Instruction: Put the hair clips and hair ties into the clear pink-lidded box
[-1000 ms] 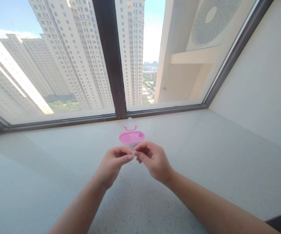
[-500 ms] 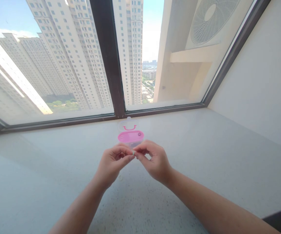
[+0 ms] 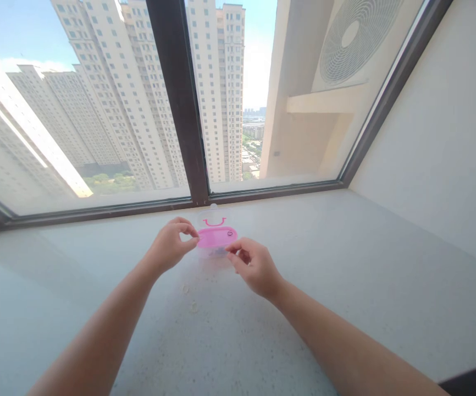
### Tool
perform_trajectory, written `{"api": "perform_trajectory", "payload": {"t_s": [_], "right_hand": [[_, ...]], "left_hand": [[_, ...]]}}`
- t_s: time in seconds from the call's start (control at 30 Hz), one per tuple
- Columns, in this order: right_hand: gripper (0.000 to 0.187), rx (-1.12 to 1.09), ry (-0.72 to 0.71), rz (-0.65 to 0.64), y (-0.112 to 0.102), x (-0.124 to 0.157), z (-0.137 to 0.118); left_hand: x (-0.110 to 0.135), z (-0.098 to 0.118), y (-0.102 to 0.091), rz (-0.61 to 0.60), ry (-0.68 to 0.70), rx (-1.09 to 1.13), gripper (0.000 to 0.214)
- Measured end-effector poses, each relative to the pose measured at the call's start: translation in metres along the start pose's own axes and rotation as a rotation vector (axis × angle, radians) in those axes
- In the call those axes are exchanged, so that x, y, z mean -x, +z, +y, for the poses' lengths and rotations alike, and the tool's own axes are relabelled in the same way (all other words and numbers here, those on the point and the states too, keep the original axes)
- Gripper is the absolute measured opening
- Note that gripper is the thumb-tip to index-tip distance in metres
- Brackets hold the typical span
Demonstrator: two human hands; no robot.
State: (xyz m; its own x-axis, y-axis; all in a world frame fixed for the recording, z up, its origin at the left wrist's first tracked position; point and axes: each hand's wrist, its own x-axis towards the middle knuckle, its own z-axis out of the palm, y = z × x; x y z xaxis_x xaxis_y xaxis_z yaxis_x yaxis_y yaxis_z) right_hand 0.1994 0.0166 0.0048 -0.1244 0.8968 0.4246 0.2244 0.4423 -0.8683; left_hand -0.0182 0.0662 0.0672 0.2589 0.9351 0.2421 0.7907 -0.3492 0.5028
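A small clear plastic box (image 3: 212, 253) stands on the sill, its clear lid (image 3: 214, 212) with a pink handle (image 3: 215, 223) tipped back. A pink tray (image 3: 211, 238) fills its top, with a small dark ring (image 3: 230, 234) at the right end. My left hand (image 3: 171, 246) pinches at the tray's left end; what lies between thumb and forefinger is too small to make out. Just in front of the box's right side, my right hand (image 3: 256, 268) is closed in a pinch, its contents hidden. Two tiny pale ring-like pieces (image 3: 194, 307) lie nearer me.
The pale speckled sill (image 3: 230, 341) spreads around the box. Behind it runs the dark window frame (image 3: 199, 201), with tall buildings outside. A white wall (image 3: 436, 148) rises on the right. A dark edge (image 3: 475, 379) shows at the lower right.
My hands have moved apart. The left went up and left to the tray's end; the right stayed near the box. The small pale green piece between their fingertips no longer shows.
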Motion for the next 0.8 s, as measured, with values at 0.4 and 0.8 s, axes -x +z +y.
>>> {"api": "perform_trajectory", "payload": {"t_s": [0.4,0.8], "right_hand": [[0.011,0.022,-0.048,0.004,0.003,0.001,-0.003],[0.008,0.047,-0.073,-0.051,0.001,0.003,-0.009]], "left_hand": [[-0.026,0.005,-0.002,-0.278,-0.025,-0.150,0.018],[0.004,0.001,-0.021,-0.195,-0.092,-0.269,0.024]]}}
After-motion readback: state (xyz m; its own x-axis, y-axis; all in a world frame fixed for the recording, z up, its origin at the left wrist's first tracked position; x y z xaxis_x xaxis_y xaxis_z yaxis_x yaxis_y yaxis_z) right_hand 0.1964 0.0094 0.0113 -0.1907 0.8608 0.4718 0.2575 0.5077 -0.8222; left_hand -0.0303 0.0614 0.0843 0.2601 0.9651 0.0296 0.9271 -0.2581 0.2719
